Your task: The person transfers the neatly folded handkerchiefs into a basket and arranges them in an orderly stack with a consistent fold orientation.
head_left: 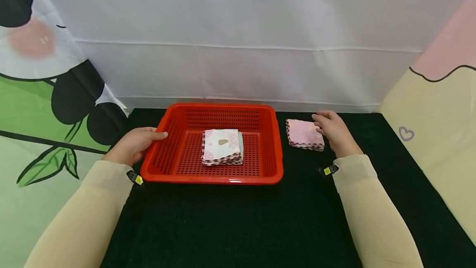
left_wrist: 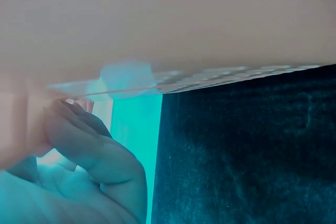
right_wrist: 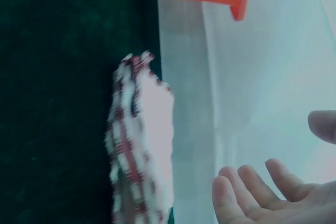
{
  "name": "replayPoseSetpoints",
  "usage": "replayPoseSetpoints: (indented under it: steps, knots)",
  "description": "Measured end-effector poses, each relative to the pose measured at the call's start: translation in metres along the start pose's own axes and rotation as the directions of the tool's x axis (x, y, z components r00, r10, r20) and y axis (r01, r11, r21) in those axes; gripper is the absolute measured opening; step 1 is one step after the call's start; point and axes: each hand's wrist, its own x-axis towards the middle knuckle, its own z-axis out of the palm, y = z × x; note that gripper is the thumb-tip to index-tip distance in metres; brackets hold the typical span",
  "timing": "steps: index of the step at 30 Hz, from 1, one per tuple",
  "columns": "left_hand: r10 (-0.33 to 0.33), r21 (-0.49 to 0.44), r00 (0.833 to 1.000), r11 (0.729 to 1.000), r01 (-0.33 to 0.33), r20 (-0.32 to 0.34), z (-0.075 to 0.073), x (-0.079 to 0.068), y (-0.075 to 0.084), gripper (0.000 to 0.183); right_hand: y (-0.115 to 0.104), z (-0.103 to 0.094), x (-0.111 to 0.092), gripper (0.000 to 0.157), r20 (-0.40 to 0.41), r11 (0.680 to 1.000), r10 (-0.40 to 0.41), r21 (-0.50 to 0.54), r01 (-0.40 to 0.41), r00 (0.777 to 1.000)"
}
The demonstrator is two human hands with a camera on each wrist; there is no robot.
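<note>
From my end I start with the counter [head_left: 230, 224], covered in dark green fabric. That covering worries me mildly: if it has any slack, a shove on whatever sits on it could drag it into folds and skew everything at once.

Next down in size is the red basket [head_left: 212, 179], standing level on the counter, its floor and walls perforated. It is held on one side only, so I judge that an uneven tug there would swing it round or lift that edge, and its load would slide across the floor.

The left hand [head_left: 134, 144] is what holds it: thumb hooked over the left rim, fingers outside the wall. The left wrist view is too washed out for me to tell how firm that grasp is.

The right hand [head_left: 334, 132] is released, fingers loosely spread and holding nothing, just beside the pink stack. If it came in too high or too shallow, I'd expect it to catch only the top layers and fan the rest.

Inside the basket, around the middle, lies the white stack [head_left: 219, 148] with checked edges. A pale layer juts from its right side, so a bump could make it slump further.

The pink stack [head_left: 304, 132] lies on the counter right of the basket, apart from it. Its soft, layered edges could splay if pinched unevenly.
</note>
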Motion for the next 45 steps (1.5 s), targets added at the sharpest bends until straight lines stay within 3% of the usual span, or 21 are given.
replayPoseSetpoints:
  steps: [13, 21, 28, 34, 37, 40, 43, 45]
  knots:
    - [-0.006, -0.019, 1.000, 1.000, 0.006, -0.019, 0.002, -0.002, 0.000, 0.057, 0.039, -0.001, 0.008, 0.076, -0.072, 0.998, 0.069, -0.007, -0.070, 0.995]
    - [-0.001, -0.006, 0.999, 1.000, 0.001, -0.034, 0.007, -0.002, -0.001, 0.062, 0.048, 0.003, 0.012, 0.085, -0.069, 0.987, 0.155, 0.044, -0.152, 0.986]
    - [-0.001, 0.000, 0.999, 1.000, 0.001, -0.036, 0.007, -0.003, -0.001, 0.060, 0.051, 0.009, 0.013, 0.077, -0.105, 0.975, 0.191, 0.131, -0.177, 0.976]
    - [0.005, -0.004, 0.999, 1.000, -0.005, -0.035, 0.006, -0.003, -0.001, 0.057, 0.053, 0.005, 0.016, 0.074, -0.086, 0.965, 0.209, 0.182, -0.191, 0.974]
    - [0.006, 0.004, 0.999, 1.000, -0.005, -0.039, 0.006, -0.003, -0.001, 0.059, 0.054, 0.001, 0.019, 0.071, -0.055, 0.917, 0.274, 0.315, -0.244, 0.960]
    - [0.008, 0.010, 0.999, 1.000, -0.008, -0.042, 0.006, -0.003, -0.002, 0.060, 0.052, -0.004, 0.023, 0.068, 0.017, 0.811, 0.339, 0.501, -0.302, 0.941]
    - [0.009, 0.008, 0.999, 1.000, -0.008, -0.038, 0.005, -0.002, -0.002, 0.057, 0.050, -0.010, 0.026, 0.065, 0.087, 0.709, 0.385, 0.609, -0.355, 0.919]
    - [0.006, 0.004, 0.999, 1.000, -0.006, -0.035, 0.005, -0.001, -0.002, 0.055, 0.048, -0.014, 0.028, 0.065, 0.119, 0.676, 0.411, 0.625, -0.390, 0.904]
